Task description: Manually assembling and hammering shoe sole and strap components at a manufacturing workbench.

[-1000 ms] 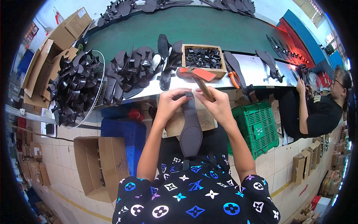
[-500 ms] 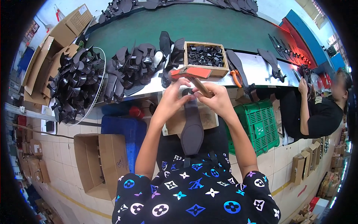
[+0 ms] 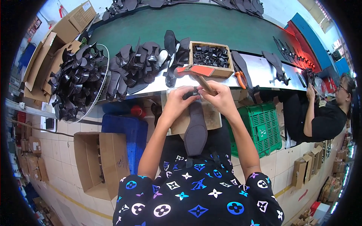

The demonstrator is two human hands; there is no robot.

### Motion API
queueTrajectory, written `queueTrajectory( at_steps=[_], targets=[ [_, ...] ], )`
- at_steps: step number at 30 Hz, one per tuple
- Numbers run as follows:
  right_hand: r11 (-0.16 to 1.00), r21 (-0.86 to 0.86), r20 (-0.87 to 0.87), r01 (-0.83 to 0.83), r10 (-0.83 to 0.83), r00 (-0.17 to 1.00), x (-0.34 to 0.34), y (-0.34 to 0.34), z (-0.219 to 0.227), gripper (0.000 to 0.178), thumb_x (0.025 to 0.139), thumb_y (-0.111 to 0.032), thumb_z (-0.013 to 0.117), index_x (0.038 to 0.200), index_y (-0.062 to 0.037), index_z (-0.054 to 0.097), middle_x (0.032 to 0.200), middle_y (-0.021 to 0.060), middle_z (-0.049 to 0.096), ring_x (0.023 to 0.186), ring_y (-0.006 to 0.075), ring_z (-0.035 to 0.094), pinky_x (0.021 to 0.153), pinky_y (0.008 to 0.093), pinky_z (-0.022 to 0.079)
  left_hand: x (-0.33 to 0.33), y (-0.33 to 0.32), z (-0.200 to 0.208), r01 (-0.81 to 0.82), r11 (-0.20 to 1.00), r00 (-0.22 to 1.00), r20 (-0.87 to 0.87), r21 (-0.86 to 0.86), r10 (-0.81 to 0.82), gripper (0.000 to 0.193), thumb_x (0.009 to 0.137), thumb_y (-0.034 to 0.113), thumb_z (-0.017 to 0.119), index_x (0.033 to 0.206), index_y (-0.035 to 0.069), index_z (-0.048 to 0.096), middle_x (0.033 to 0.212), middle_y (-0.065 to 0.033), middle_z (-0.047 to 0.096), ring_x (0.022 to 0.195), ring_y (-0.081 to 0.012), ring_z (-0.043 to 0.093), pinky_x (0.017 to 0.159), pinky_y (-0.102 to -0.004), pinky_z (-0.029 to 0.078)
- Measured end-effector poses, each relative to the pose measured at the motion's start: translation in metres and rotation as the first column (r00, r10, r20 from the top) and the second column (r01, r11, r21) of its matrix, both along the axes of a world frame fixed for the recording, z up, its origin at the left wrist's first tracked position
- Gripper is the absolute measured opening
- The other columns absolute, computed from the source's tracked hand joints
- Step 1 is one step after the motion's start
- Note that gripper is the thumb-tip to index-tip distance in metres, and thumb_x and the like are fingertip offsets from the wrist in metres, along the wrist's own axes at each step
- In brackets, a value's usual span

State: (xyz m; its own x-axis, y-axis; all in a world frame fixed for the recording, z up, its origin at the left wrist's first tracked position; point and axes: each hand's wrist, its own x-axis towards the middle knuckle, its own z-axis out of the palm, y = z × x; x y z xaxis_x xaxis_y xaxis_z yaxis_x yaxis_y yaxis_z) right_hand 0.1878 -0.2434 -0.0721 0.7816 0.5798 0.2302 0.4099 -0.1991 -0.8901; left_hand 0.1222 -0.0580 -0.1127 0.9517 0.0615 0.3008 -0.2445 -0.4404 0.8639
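A dark shoe sole (image 3: pixel 195 133) lies lengthwise in front of me over a pale board (image 3: pixel 213 119), its broad end toward my body. My left hand (image 3: pixel 176 106) is closed at the sole's far end, thumb and fingers pinching around it. My right hand (image 3: pixel 221 101) grips the wooden handle of a hammer (image 3: pixel 206 86), whose orange-red head points up and left above both hands. The right fingertips also meet the sole's far end beside the left thumb. A small dark part there is mostly hidden by my fingers.
Beyond my hands stands a wooden box (image 3: pixel 230 71) of small black pieces, with orange-handled pliers (image 3: pixel 240 80) beside it. Dark heeled soles (image 3: pixel 137 62) and a full wire basket (image 3: pixel 108 64) lie left. A green crate (image 3: pixel 260 126) and a seated co-worker (image 3: pixel 324 113) are at right.
My left fingers and both hands have shifted slightly lower and to the right around the sole's far end. The hammer stays in my right hand, its head slightly higher.
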Motion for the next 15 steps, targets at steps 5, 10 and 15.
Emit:
queueTrajectory(
  at_steps=[5,10,15],
  targets=[
    [1.000,-0.005,0.041,-0.025,0.025,0.999,0.000,0.001,-0.001,0.021,0.083,-0.006,0.069,0.102,0.0027,0.071,0.094,0.0082,0.068,0.086,0.0147,0.064,0.077,0.0291,0.050,-0.001,-0.002,-0.002,-0.037,0.999,0.999,0.009,-0.001,0.037,0.032,0.080,0.014,0.078,0.107,-0.002,0.068,0.102,-0.0169,0.071,0.092,-0.0324,0.069,0.082,-0.0376,0.052],
    [0.999,-0.038,0.120,-0.038,0.042,0.992,-0.005,-0.002,0.002,0.021,0.083,-0.007,0.071,0.101,0.0030,0.071,0.095,0.0084,0.067,0.087,0.0151,0.064,0.078,0.0293,0.050,-0.002,-0.002,0.002,-0.041,0.988,0.994,0.096,-0.152,0.056,0.032,0.080,0.012,0.079,0.108,0.001,0.070,0.100,-0.0150,0.073,0.090,-0.0242,0.071,0.082,-0.0337,0.053],
    [0.990,0.024,0.051,0.139,-0.140,0.989,-0.028,-0.002,0.007,0.026,0.092,-0.014,0.069,0.113,0.0020,0.067,0.081,0.0043,0.063,0.074,0.0094,0.059,0.067,0.0276,0.049,-0.001,0.003,-0.003,-0.003,0.968,0.996,-0.092,-0.251,-0.021,0.029,0.081,0.010,0.078,0.109,0.002,0.074,0.098,-0.0099,0.075,0.087,-0.0124,0.068,0.081,-0.0290,0.053]
  ],
)
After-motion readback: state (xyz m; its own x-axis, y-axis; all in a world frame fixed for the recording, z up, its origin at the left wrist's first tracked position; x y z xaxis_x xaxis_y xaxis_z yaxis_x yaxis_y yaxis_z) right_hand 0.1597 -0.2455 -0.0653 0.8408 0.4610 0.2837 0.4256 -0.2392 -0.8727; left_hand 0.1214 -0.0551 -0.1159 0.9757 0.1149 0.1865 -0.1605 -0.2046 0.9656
